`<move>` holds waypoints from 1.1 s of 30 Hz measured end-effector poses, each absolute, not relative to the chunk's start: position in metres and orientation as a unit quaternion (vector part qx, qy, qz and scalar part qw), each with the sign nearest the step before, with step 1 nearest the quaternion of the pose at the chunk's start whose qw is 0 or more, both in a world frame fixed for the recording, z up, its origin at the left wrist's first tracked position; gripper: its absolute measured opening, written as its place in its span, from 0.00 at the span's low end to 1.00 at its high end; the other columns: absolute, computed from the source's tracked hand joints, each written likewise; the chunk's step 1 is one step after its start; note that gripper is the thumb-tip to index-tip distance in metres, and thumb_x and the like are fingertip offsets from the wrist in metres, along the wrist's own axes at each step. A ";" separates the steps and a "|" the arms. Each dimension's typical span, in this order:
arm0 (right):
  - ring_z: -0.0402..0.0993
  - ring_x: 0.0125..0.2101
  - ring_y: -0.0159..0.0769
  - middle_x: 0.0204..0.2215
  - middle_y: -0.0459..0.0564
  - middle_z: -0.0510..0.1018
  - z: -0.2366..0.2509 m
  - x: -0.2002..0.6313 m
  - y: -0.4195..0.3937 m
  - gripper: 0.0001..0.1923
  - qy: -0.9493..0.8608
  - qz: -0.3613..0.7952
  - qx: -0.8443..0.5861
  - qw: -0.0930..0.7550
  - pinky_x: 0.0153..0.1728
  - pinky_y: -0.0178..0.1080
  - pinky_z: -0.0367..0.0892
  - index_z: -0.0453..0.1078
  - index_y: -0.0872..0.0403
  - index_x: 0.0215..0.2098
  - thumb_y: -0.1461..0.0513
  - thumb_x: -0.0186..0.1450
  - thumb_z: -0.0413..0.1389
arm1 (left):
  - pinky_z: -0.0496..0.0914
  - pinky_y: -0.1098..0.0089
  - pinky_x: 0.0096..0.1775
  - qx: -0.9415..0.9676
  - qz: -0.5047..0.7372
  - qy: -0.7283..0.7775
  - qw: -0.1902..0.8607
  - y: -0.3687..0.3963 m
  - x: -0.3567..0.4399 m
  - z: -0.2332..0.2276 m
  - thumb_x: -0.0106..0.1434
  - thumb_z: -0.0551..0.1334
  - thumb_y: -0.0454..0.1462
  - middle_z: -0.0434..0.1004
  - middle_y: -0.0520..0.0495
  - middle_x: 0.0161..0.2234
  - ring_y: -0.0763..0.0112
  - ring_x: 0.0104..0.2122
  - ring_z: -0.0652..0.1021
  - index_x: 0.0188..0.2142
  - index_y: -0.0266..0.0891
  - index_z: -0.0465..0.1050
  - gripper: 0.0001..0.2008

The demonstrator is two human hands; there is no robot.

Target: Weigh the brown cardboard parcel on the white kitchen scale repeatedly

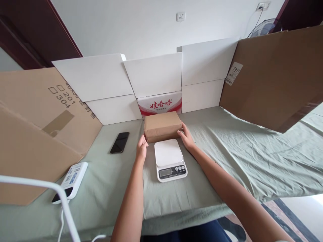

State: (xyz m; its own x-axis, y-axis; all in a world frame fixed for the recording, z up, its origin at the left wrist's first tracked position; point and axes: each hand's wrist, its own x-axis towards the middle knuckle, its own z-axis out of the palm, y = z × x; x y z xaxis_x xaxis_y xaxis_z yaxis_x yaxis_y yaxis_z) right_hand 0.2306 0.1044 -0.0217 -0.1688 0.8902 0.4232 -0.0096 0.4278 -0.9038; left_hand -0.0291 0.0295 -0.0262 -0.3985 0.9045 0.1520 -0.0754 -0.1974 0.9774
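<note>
Both hands, left hand and right hand, clamp the cardboard box at centre frame; it sits behind the kitchen scale, whose platform is bare.

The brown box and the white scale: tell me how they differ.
The brown box is plain cardboard and tall-sided; the white scale is a low, flat slab with a display and buttons. The box is flanked by the left hand and right hand, each at one end; the scale lies between the wrists, apparently untouched. The box sits farther away, the scale nearer. Both rest on the green cloth.
</note>
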 end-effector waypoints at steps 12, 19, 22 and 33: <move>0.53 0.71 0.53 0.72 0.53 0.53 -0.021 0.262 0.019 0.41 -0.698 0.319 -0.278 0.578 0.65 0.56 0.64 0.42 0.38 0.75 0.44 0.70 0.54 | 0.62 0.49 0.65 0.468 0.700 0.476 0.255 -0.075 -0.006 -0.028 0.52 0.61 0.34 0.72 0.34 0.63 0.44 0.65 0.69 0.66 0.34 0.68 0.39; 0.55 0.70 0.54 0.70 0.56 0.56 -0.030 0.279 -0.021 0.40 -0.698 0.320 -0.298 0.567 0.64 0.59 0.63 0.44 0.39 0.75 0.45 0.70 0.54 | 0.63 0.47 0.65 0.446 0.696 0.487 0.284 -0.117 0.012 -0.040 0.52 0.60 0.36 0.74 0.35 0.61 0.44 0.64 0.71 0.64 0.36 0.71 0.37; 0.55 0.69 0.54 0.70 0.57 0.56 -0.028 0.278 -0.020 0.40 -0.696 0.330 -0.305 0.561 0.64 0.59 0.63 0.43 0.39 0.75 0.44 0.70 0.54 | 0.62 0.48 0.65 0.428 0.692 0.500 0.298 -0.114 0.014 -0.036 0.51 0.60 0.36 0.74 0.35 0.62 0.45 0.65 0.70 0.64 0.36 0.70 0.38; 0.59 0.67 0.54 0.68 0.54 0.58 -0.021 0.279 -0.020 0.38 -0.650 0.378 -0.320 0.577 0.65 0.60 0.63 0.48 0.37 0.72 0.44 0.69 0.55 | 0.62 0.49 0.65 0.366 0.704 0.516 0.321 -0.114 0.008 -0.027 0.52 0.60 0.38 0.69 0.36 0.65 0.47 0.66 0.68 0.65 0.40 0.70 0.38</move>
State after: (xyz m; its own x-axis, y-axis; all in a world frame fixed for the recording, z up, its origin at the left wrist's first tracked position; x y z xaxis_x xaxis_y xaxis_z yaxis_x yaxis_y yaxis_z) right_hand 0.2793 -0.0196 -0.0212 -0.1295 0.8515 0.5081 -0.0202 0.5100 -0.8599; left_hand 0.0080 -0.1142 -0.0275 -0.5258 0.8305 0.1837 -0.0746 -0.2602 0.9627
